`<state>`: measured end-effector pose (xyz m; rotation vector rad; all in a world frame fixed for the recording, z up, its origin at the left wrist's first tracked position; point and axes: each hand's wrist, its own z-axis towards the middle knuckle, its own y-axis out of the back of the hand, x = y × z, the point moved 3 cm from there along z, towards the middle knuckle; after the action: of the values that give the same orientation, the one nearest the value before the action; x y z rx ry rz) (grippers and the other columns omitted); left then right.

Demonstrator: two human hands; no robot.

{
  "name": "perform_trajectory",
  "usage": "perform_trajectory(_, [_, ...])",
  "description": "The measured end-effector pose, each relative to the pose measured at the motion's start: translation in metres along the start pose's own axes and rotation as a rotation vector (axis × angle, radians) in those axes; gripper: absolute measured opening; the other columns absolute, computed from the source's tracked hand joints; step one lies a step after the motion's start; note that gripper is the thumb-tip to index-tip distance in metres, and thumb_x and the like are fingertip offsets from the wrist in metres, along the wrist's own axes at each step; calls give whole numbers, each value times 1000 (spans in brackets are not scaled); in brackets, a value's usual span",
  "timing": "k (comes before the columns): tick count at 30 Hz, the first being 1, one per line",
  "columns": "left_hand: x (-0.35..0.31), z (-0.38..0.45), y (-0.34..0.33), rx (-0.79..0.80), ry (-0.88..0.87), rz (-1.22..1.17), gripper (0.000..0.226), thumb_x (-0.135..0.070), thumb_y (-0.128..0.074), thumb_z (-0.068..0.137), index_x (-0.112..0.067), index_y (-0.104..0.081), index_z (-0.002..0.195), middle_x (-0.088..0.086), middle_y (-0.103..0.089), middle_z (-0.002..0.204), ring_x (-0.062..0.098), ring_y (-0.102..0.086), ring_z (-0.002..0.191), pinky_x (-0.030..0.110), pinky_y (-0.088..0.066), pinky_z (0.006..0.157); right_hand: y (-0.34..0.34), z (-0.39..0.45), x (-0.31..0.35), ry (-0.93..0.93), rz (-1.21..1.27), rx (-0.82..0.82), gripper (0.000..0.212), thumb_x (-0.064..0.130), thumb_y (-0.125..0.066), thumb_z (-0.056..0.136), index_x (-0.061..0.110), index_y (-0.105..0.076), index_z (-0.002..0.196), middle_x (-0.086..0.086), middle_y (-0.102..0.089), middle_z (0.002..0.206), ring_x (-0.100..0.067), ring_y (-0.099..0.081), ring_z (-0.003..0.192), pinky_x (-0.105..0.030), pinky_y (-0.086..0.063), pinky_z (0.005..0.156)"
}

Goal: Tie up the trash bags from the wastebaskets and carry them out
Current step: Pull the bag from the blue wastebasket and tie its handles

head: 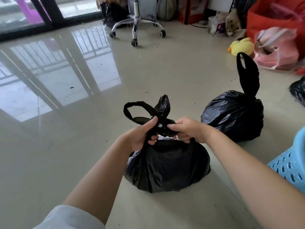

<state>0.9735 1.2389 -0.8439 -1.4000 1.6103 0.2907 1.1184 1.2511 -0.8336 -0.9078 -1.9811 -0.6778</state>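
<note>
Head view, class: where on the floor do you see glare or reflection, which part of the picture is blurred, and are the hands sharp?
Head view: the glossy floor on the left mirrors the bright window and its railing; the pink bag at the right edge is smeared; the left hand and right hand, gripping the near trash bag, are sharp.

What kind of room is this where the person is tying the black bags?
Probably a room in someone's home. A wheeled office chair stands on a shiny tiled floor, a yellow plush duck lies nearby, and a basketball rests against the wall beside glass balcony doors.
</note>
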Motion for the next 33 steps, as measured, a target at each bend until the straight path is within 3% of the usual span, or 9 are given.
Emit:
perform_trajectory(3, [4, 7, -3, 0, 34, 15, 48, -52, -26, 91, -15, -57, 86, -2, -55, 58, 3, -36, 31, 10, -28, 35, -6, -3, -4, -129, -174, 77, 39, 22, -44, 96, 13, -46, 58, 11, -26, 27, -3, -22, 27, -13, -22, 34])
perform_trajectory(7, [9, 14, -13, 22, 16, 104, 32, -47, -45, 88, -18, -60, 88, 5, -64, 73, 4, -38, 29, 11, -29, 33, -3, -8, -10, -261, -230, 103, 39, 24, -48, 93, 11, -48, 56, 10, -24, 26, -4, -19, 25, -14, -21, 32])
perform_trajectory(11, [13, 19, -18, -82, -2, -23, 38, -31, -33, 99, -11, -55, 74, -2, -62, 56, 4, -43, 31, 11, -26, 29, 3, -10, -17, -315, -212, 106, 41, 28, -46, 94, 10, -49, 57, 10, -23, 25, -3, -19, 24, -14, -20, 32])
perform_trajectory(17, [11, 22, 5, -311, -97, -384, 43, -29, -31, 100, -12, -40, 61, -4, -42, 36, 5, -32, 25, 9, -21, 28, 14, -7, -15, -7, 105, 15, 23, 16, -37, 98, 15, -47, 76, 3, -36, 52, -1, -29, 32, -15, -34, 41])
perform_trajectory(20, [15, 24, 12, -403, -112, -423, 46, -36, -31, 101, -13, -39, 62, -2, -39, 44, 5, -31, 24, 10, -21, 27, 13, -4, -10, 99, -80, -143, 36, 14, -41, 97, 14, -44, 61, 11, -46, 43, -1, -35, 32, -13, -39, 45])
perform_trajectory(23, [12, 22, 11, -353, -154, -442, 32, -32, -36, 99, -13, -46, 74, 1, -37, 62, 6, -36, 29, 11, -26, 30, 16, 4, -9, 164, -91, -388, 41, 15, -48, 94, 13, -44, 54, 6, -46, 45, -5, -36, 32, -16, -34, 43])
perform_trajectory(27, [13, 16, 8, -272, -72, -259, 18, -21, -47, 93, -11, -44, 79, 3, -37, 65, 6, -41, 37, 13, -34, 34, 22, 3, -12, 257, 120, -681, 29, 9, -55, 89, 20, -53, 62, -1, -47, 51, -2, -36, 24, -18, -34, 39])
perform_trajectory(30, [15, 14, 6, -227, 19, -142, 28, -38, -45, 92, -13, -45, 81, 2, -39, 64, 6, -42, 38, 13, -37, 35, 14, -1, -5, 353, -8, -705, 16, 6, -60, 86, 19, -60, 77, 4, -53, 55, 4, -47, 32, -7, -34, 40])
perform_trajectory(33, [15, 13, 3, -188, 66, -71, 44, -56, -32, 90, -15, -46, 82, -1, -38, 66, 8, -36, 51, 12, -35, 36, 1, 1, -1, 349, -94, -585, 11, 4, -63, 83, 6, -71, 89, 7, -55, 55, 7, -49, 38, -5, -35, 46])
